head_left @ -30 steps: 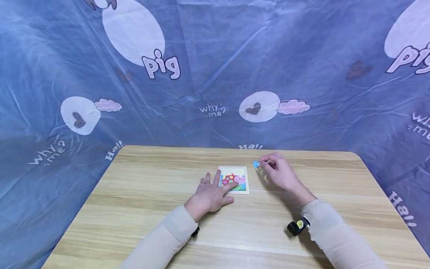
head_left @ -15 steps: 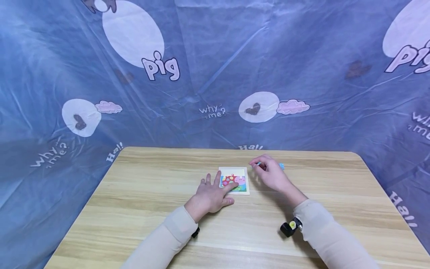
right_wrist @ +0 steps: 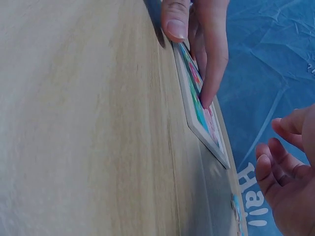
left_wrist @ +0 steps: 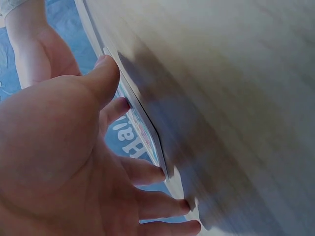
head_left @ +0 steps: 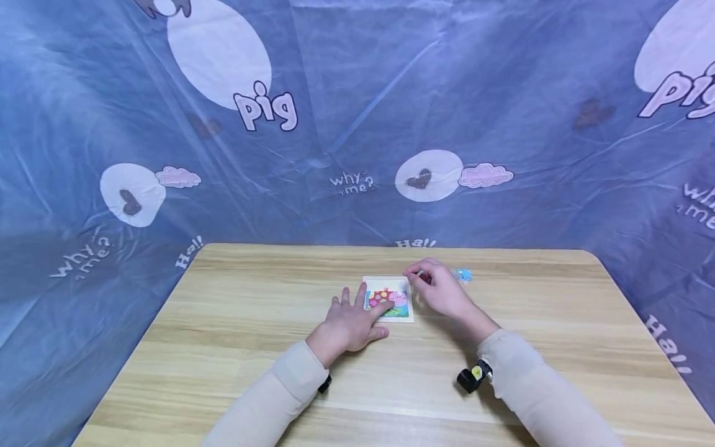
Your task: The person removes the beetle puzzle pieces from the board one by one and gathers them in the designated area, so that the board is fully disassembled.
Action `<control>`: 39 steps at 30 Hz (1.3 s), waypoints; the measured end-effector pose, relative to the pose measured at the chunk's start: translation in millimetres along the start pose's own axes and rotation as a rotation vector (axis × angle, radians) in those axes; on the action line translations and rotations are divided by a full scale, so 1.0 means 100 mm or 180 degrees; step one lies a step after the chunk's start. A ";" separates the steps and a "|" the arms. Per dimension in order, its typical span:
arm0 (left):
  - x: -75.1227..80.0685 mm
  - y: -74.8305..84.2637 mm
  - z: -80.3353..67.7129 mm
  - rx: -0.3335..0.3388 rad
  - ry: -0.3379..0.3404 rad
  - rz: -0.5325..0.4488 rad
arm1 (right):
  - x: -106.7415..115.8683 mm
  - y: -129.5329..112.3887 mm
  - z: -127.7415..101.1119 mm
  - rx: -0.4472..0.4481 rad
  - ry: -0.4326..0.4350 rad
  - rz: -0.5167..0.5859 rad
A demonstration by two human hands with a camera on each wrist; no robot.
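Note:
A jigsaw puzzle in a white frame tray (head_left: 386, 284) lies on the table. Its lower part shows a pink pig and a spotted red area; the upper strip is bare and pale. My left hand (head_left: 349, 326), fingers spread, rests on the tray's left side, its index finger on the picture. By the tray's upper right corner, my right hand (head_left: 444, 292) pinches a small puzzle piece (head_left: 421, 273), mostly covered by the fingers. The right wrist view shows the right hand's curled fingers (right_wrist: 280, 169) but not that piece. Behind this hand lies a loose blue puzzle piece (head_left: 463, 274).
The wooden table (head_left: 234, 347) ends at a back edge just beyond the tray. A blue printed cloth (head_left: 335, 124) hangs behind it and along both sides. A black wrist camera (head_left: 470, 379) sits at the right cuff.
My right hand has moved left with its piece to the tray's upper right corner. The loose blue piece behind it has come into sight. The left hand has stayed in place.

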State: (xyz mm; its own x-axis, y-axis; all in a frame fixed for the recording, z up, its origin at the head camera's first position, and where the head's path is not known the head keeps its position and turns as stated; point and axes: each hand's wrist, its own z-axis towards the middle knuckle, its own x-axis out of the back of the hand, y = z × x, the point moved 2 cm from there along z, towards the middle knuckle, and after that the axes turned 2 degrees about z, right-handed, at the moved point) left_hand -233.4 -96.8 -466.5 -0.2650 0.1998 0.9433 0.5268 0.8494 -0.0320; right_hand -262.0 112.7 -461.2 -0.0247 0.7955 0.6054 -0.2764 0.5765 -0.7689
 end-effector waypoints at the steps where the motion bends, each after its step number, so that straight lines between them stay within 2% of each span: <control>1: 0.00 0.00 0.00 0.0002 -0.0006 0.0013 | -0.01 0.00 0.00 0.0005 -0.0024 0.0000; 18: -0.01 -0.02 -0.12 -0.0028 -0.0086 -0.0037 | -0.21 -0.07 0.04 0.0020 -0.0276 0.0121; 26: -0.04 0.00 -0.13 -0.0037 0.0001 -0.0044 | -0.24 -0.09 0.04 -0.0012 -0.0309 0.0192; 33: -0.04 0.02 -0.14 -0.0076 0.0114 -0.0211 | -0.27 -0.08 0.07 -0.0021 -0.0351 0.0164; 39: -0.03 0.02 -0.14 -0.0068 0.0060 -0.0211 | -0.30 -0.07 0.09 -0.0046 -0.0424 0.0171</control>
State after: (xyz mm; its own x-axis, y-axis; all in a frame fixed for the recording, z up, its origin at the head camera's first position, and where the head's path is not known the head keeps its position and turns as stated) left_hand -219.8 -102.5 -464.8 -0.2846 0.1341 0.9492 0.5257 0.8499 0.0376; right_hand -268.0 83.7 -472.1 -0.1667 0.7941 0.5845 -0.2574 0.5372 -0.8032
